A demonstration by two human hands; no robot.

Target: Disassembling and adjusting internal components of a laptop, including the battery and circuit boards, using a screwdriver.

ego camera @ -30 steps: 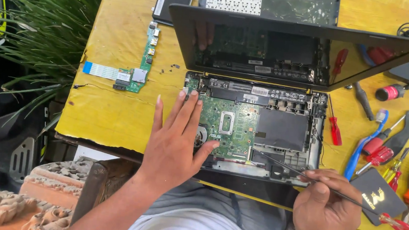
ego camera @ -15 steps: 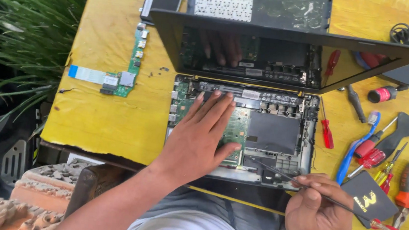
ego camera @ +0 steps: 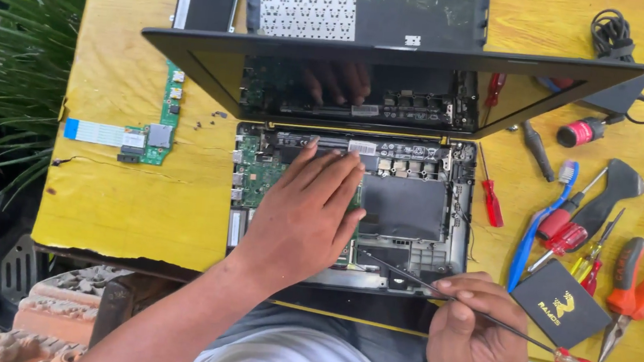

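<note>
So the left hand (ego camera: pixel 308 211) lay flat on the open laptop (ego camera: pixel 347 199), fingers spread across the green board (ego camera: pixel 260 176), palm pressing down and gripping nothing. The right hand (ego camera: pixel 475 334) sat at the near edge, fingertips pinched together around the shaft of a long screwdriver (ego camera: pixel 548 348), red handle trailing off to the right. Its thin tip reached in under the left palm, near the lower middle of the chassis, just beside the dark pad; whether the tip touched a screw could not be told.

The lid stood tilted over the base, reflecting the fingers. On the yellow table (ego camera: pixel 118 202), a small board with a blue ribbon (ego camera: pixel 120 138) lay well apart to the left, and red screwdrivers, a blue toothbrush (ego camera: pixel 539 223) and orange pliers (ego camera: pixel 634 294) were scattered to the right.

The risk looked plain enough: a slender tip held that far back could skid off and scrape the board or nick a cable. Weight from the flat hand might flex the board. Tiny screws near the hinge could roll away on that crowded table.
</note>
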